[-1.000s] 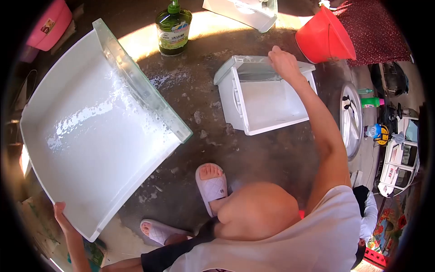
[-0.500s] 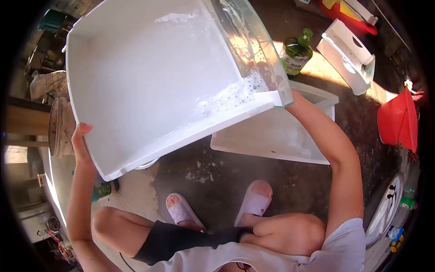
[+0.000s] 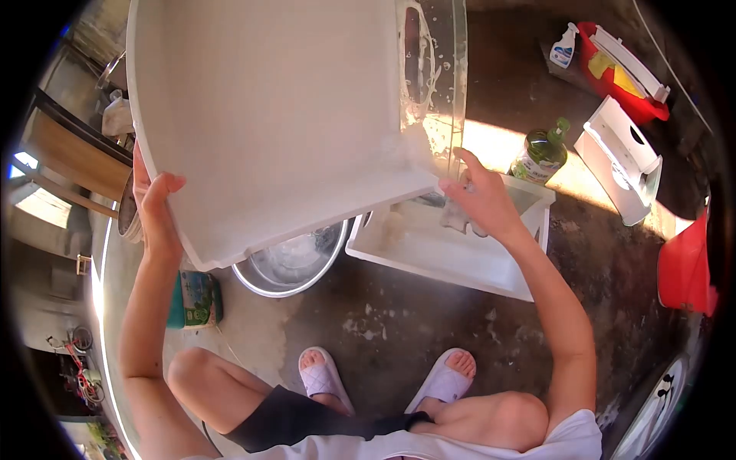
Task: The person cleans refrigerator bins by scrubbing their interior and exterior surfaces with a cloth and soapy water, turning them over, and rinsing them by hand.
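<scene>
A large white drawer (image 3: pixel 284 115) with a clear front panel (image 3: pixel 454 69) is held up tilted before me. My left hand (image 3: pixel 157 203) grips its left rim, thumb on the inner side and fingers behind. At the drawer's lower right corner is my right hand (image 3: pixel 484 201), index finger and thumb apart near the clear panel. Its lower fingers curl around something greyish and wet that I cannot make out. Suds streak the panel. Below lies a second white drawer (image 3: pixel 468 268) on the floor, beside a metal basin (image 3: pixel 287 280) partly hidden by the held drawer.
A green pump bottle (image 3: pixel 539 157) stands beyond the lower drawer. Farther right are a small white bin (image 3: pixel 621 165), a red basin (image 3: pixel 640 103) with yellow cloth, a spray bottle (image 3: pixel 563 46) and a red bucket (image 3: pixel 682 264). A teal jug (image 3: pixel 198 299) stands left. The concrete floor (image 3: pixel 368 314) is wet.
The held drawer has turned and shifted, uncovering more of the metal basin. Foam in its lower right corner is mostly gone. My right hand has come out from behind the corner.
</scene>
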{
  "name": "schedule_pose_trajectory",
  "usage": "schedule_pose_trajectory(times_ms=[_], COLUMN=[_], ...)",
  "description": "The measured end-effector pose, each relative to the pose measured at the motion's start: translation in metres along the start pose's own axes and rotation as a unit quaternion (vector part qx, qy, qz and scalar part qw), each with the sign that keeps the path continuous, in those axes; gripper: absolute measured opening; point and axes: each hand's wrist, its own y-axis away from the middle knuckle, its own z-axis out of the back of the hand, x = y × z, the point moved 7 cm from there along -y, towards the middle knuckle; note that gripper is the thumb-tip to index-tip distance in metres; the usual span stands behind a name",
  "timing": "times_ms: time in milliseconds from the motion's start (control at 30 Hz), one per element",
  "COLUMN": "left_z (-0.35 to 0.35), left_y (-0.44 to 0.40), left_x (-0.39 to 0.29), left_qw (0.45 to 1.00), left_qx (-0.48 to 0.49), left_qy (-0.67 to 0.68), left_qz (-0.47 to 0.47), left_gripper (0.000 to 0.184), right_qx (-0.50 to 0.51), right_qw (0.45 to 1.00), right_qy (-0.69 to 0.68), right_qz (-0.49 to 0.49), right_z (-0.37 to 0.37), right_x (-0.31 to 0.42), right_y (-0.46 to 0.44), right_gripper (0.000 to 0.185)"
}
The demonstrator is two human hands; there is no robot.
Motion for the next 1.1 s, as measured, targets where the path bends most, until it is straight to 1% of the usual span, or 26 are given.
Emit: schedule_pose_trajectory(times_ms=[100, 200, 233, 267, 300, 333, 367, 400, 433, 467, 567, 667, 767, 833, 867, 900, 1000, 1100], left_z=[-0.011, -0.028, -0.034, -0.046, -0.05, -0.053, -0.073, -0.089, -0.098, -0.104, -0.125, -0.128, -0.129, -0.127, -0.127, -0.127, -0.129, -0.132], left_y=[0.012, 0.023, 0.027, 0.033, 0.04, 0.047, 0.056, 0.063, 0.076, 0.086, 0.117, 0.142, 0.17, 0.183, 0.187, 0.192, 0.199, 0.202], left_x=[-0.02, -0.037, -0.042, -0.048, -0.05, -0.052, -0.074, -0.092, -0.107, -0.114, -0.121, -0.108, -0.096, -0.092, -0.09, -0.086, -0.077, -0.07], left_qw=[0.999, 0.985, 0.978, 0.973, 0.958, 0.939, 0.896, 0.831, 0.806, 0.808, 0.852, 0.799, 0.808, 0.82, 0.826, 0.808, 0.828, 0.83], left_qx=[0.008, 0.045, 0.077, 0.118, 0.134, 0.147, 0.172, 0.238, 0.261, 0.242, 0.131, 0.141, 0.165, 0.193, 0.201, 0.205, 0.195, 0.21], left_qy=[-0.038, -0.063, -0.082, -0.063, -0.092, -0.118, -0.135, -0.179, -0.244, -0.241, -0.135, -0.195, -0.199, -0.197, -0.198, -0.224, -0.219, -0.224], left_qz=[-0.036, -0.151, -0.178, -0.187, -0.238, -0.289, -0.386, -0.47, -0.473, -0.48, -0.489, -0.551, -0.53, -0.501, -0.489, -0.505, -0.478, -0.466], left_gripper=[0.077, 0.08, 0.08, 0.078, 0.078, 0.079, 0.076, 0.073, 0.068, 0.063, 0.049, 0.05, 0.052, 0.046, 0.047, 0.048, 0.045, 0.047], right_qx=[-0.02, -0.009, -0.023, -0.038, -0.053, -0.07, -0.088, -0.104, -0.144, -0.17, -0.193, -0.188, -0.176, -0.168, -0.163, -0.16, -0.148, -0.135], right_qw=[0.994, 0.992, 0.992, 0.991, 0.99, 0.984, 0.977, 0.967, 0.953, 0.941, 0.932, 0.943, 0.959, 0.968, 0.972, 0.975, 0.982, 0.985], right_qy=[-0.061, -0.012, -0.022, -0.031, -0.042, -0.08, -0.119, -0.158, -0.223, -0.262, -0.282, -0.245, -0.185, -0.141, -0.12, -0.1, -0.046, -0.002], right_qz=[-0.083, -0.123, -0.123, -0.124, -0.124, -0.139, -0.155, -0.171, -0.143, -0.129, -0.123, -0.127, -0.125, -0.122, -0.12, -0.119, -0.112, -0.105], right_z=[-0.011, -0.016, -0.017, -0.021, -0.022, -0.023, -0.024, -0.027, -0.029, -0.031, -0.028, -0.026, -0.025, -0.023, -0.022, -0.022, -0.021, -0.021], right_x=[-0.017, -0.042, -0.05, -0.06, -0.068, -0.074, -0.078, -0.083, -0.086, -0.09, -0.092, -0.094, -0.099, -0.102, -0.104, -0.106, -0.111, -0.116], right_y=[-0.004, -0.002, 0.001, 0.007, 0.012, 0.018, 0.025, 0.031, 0.032, 0.033, 0.036, 0.033, 0.028, 0.026, 0.025, 0.024, 0.024, 0.023], right_gripper=[0.048, 0.045, 0.046, 0.046, 0.047, 0.047, 0.047, 0.048, 0.05, 0.05, 0.049, 0.049, 0.049, 0.049, 0.049, 0.049, 0.049, 0.048])
